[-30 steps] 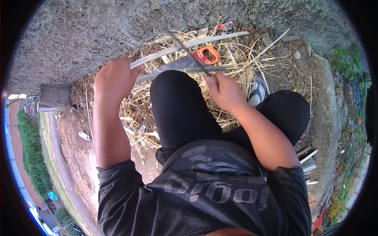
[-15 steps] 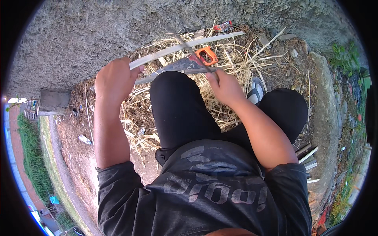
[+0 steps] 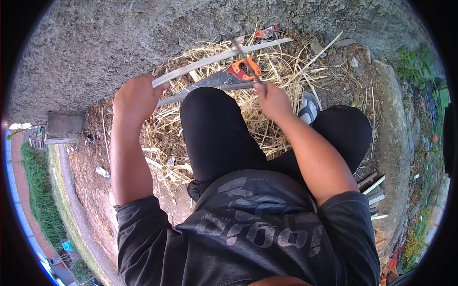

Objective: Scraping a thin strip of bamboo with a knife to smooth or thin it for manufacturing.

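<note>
Noting the change first: over the last second the thin dark blade (image 3: 240, 51) has swung to a steeper slant, and its crossing over the pale strip (image 3: 205, 62) has shifted rightward, toward the strip's free end. Judged from this, the work is passing along the strip's length rather than staying at one spot.

Left hand (image 3: 136, 101): closed round the strip's left end; hold hardly altered. Right hand (image 3: 274, 102): gripping the lower end of the blade, knuckles above the right thigh. Whether the edge touches the strip or passes just above it, cannot tell; blade somewhat blurred.

Strip position: raised over the far part of the ground (image 3: 90, 162), running from the left hand up to the right, near the foot of the rough wall (image 3: 143, 38) at the ground's far edge.

Below it: saw with orange handle (image 3: 250, 71), lying among pale shavings (image 3: 281, 71). Red packet (image 3: 266, 32) near the far edge. Cut sticks (image 3: 374, 195) beside the kerb (image 3: 393, 109) at the right edge.
</note>
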Action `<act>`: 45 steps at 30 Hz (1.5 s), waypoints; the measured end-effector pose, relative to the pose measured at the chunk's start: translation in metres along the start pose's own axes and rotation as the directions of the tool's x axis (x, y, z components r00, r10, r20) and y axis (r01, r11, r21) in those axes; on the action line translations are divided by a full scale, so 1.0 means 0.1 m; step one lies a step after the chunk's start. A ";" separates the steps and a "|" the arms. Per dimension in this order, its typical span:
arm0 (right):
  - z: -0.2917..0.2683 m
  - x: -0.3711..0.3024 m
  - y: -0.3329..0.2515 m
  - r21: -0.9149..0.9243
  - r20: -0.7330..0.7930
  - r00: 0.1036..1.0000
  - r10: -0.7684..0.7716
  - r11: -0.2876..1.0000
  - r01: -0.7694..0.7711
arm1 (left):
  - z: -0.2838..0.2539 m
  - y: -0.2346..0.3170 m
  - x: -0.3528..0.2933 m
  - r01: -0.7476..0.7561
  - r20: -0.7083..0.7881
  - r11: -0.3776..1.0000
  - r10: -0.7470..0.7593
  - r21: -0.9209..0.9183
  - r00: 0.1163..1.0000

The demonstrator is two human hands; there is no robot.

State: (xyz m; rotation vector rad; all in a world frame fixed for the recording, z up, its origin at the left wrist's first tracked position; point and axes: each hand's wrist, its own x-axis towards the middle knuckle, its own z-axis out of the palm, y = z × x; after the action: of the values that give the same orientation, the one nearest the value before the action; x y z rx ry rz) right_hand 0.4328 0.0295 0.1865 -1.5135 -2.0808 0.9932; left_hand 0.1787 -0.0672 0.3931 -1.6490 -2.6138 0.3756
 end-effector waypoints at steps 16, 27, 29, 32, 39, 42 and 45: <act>0.23 0.24 -0.24 0.014 0.047 0.997 -0.063 0.998 0.062 | 0.03 -0.32 0.22 -0.012 0.096 1.000 0.010 0.025 0.995; 0.30 0.28 0.12 0.197 -0.202 0.976 0.086 0.979 -0.045 | 0.34 -0.36 0.25 -0.011 -0.042 0.997 0.014 0.077 0.999; 0.35 0.20 0.04 0.102 -0.062 0.977 -0.203 0.973 0.209 | 0.34 -0.37 0.29 -0.005 -0.014 0.995 0.006 0.097 1.000; 0.36 0.21 0.06 -0.033 0.038 0.989 -0.145 0.989 0.146 | 0.35 -0.38 0.32 -0.020 0.002 0.994 0.020 0.111 1.000; 0.27 0.64 0.72 -0.063 -0.139 0.968 0.210 0.973 -0.220 | 0.49 -0.57 0.20 -0.057 -0.082 0.993 0.066 0.102 0.994; 0.36 0.53 0.39 0.014 -0.129 0.985 0.114 0.993 -0.114 | 0.37 -0.79 0.17 0.039 -0.011 0.993 -0.038 0.109 0.999; 0.44 0.47 0.11 0.028 -0.078 0.982 -0.174 0.984 0.176 | 0.36 -1.09 0.10 0.021 -0.031 0.994 -0.018 0.105 0.999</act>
State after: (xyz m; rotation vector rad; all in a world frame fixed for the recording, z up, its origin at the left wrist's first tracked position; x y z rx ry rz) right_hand 0.3947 0.0614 0.1437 -1.3041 -2.0910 0.8886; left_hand 0.0723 -0.1097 0.3811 -1.5834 -2.5386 0.4751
